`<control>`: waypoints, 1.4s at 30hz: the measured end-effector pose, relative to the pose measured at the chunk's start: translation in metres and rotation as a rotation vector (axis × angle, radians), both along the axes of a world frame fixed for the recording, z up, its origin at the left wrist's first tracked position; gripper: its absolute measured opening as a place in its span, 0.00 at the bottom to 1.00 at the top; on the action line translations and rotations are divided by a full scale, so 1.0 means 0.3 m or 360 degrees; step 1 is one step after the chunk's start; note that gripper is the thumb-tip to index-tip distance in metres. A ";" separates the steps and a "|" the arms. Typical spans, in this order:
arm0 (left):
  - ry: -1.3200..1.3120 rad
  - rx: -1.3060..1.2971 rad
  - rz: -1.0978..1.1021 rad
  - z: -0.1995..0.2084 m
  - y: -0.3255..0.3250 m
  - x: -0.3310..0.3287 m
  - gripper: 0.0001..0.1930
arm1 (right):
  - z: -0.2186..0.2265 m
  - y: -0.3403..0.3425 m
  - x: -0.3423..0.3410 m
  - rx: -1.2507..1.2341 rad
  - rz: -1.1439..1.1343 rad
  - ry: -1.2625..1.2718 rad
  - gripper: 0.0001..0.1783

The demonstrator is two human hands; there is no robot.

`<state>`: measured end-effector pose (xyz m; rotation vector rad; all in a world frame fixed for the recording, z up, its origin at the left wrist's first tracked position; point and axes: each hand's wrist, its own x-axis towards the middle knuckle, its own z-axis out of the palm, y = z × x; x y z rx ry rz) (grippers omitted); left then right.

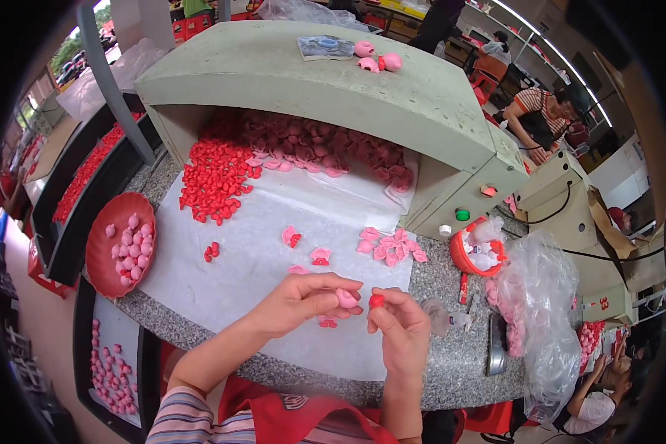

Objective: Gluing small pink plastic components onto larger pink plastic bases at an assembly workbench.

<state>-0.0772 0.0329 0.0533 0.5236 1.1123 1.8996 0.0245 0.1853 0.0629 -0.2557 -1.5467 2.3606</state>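
My left hand point(303, 305) pinches a small rounded pink plastic piece point(345, 298) between thumb and fingers. Close beside it, my right hand point(401, 325) grips a small red piece point(377, 300) by thumb and forefinger; the two pieces are slightly apart. Under my hands lies a white sheet point(237, 288). On it are a pink part with red point(320, 257), a similar one point(291, 236) farther off, and another point(327, 322) partly behind my left hand. A cluster of pink shell-like parts point(394, 247) sits beyond my right hand. A few red pieces point(212, 251) lie to the left.
A grey-green hooded box point(325, 85) shelters heaps of red pieces point(214, 181) and pink shells point(325, 144). At left stands a red bowl point(96, 255) of pink pieces. A red tub point(459, 251), a phone point(496, 344) and a clear plastic bag point(551, 296) are at right.
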 end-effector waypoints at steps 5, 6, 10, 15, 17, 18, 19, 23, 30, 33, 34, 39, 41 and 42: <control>0.0426 0.0018 0.0150 -0.027 -0.040 0.057 0.15 | 0.017 -0.061 0.012 0.0475 -0.0058 -0.0027 0.13; 0.0456 0.0100 0.0224 -0.035 -0.040 0.067 0.16 | 0.024 -0.060 0.020 0.0566 -0.0044 0.0004 0.13; 0.0536 0.0133 0.0449 -0.011 -0.043 0.104 0.16 | 0.024 -0.068 0.038 0.0807 -0.0054 0.0070 0.14; 0.0025 0.0297 0.0408 -0.029 -0.045 0.117 0.18 | 0.044 -0.117 0.050 0.1222 -0.0238 0.0154 0.13; -0.0227 0.0271 0.0350 -0.030 -0.048 0.125 0.19 | 0.041 -0.118 0.046 0.1243 -0.0277 0.0146 0.12; 0.0000 0.0229 0.0553 -0.022 -0.038 0.135 0.22 | 0.040 -0.113 0.043 0.1098 -0.0323 0.0079 0.12; 0.0228 0.0187 0.0752 -0.019 -0.025 0.142 0.25 | 0.039 -0.109 0.039 0.0955 -0.0368 0.0012 0.12; 0.0968 0.0100 0.1140 -0.051 0.013 0.158 0.25 | 0.054 -0.112 0.030 0.0946 -0.0281 -0.0045 0.13; 0.2069 -0.0275 0.1348 -0.061 -0.020 0.124 0.25 | 0.074 -0.163 -0.002 0.1350 -0.0241 -0.0058 0.13; 0.2197 -0.0285 0.1262 -0.044 -0.029 0.125 0.20 | 0.039 -0.146 -0.013 0.1509 -0.0213 -0.0155 0.13; 0.2215 -0.0332 0.1313 -0.035 -0.023 0.132 0.20 | -0.004 -0.107 -0.011 0.1307 -0.0168 -0.0127 0.12; 0.0909 0.0139 0.0589 -0.057 -0.073 0.107 0.17 | -0.013 -0.095 -0.010 0.0784 -0.0026 -0.0009 0.11; 0.0700 0.0109 0.0488 -0.071 -0.086 0.087 0.15 | -0.016 -0.091 -0.009 0.0772 0.0000 0.0021 0.11; 0.0493 0.0088 0.0362 -0.076 -0.090 0.083 0.14 | -0.016 -0.089 -0.007 0.0714 0.0108 -0.0042 0.12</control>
